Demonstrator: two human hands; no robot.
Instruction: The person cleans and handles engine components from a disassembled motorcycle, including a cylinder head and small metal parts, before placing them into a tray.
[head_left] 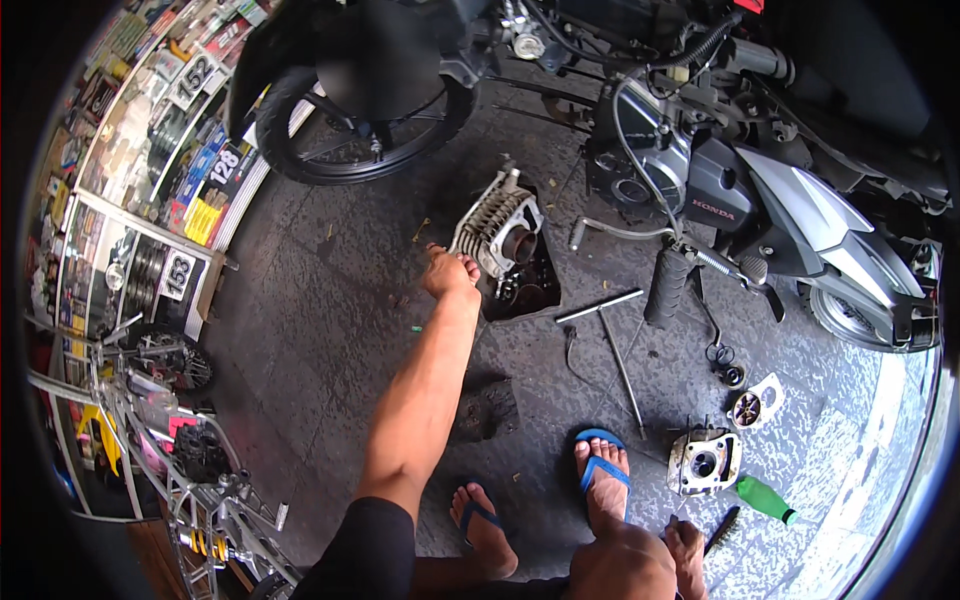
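My left hand (452,272) is closed at the near left side of a finned metal engine cylinder (487,222). Fingers curl against its lower edge, and the round bore faces right. The cylinder leans over a dark, open-topped box (545,290) with small metal parts inside. At the lower right, what appears to be my right hand (685,548) hangs beside my knee, its fingers too unclear to read. Close to it, on the floor, lies a dark bristled brush (721,530).
A T-handle wrench (620,365) lies right of the box. Farther right are a cylinder head (703,462), a round metal part (746,409) and a green bottle (766,499). A motorcycle (720,190) stands behind, its front wheel (365,160) at upper left. Display shelves (135,225) line the left.
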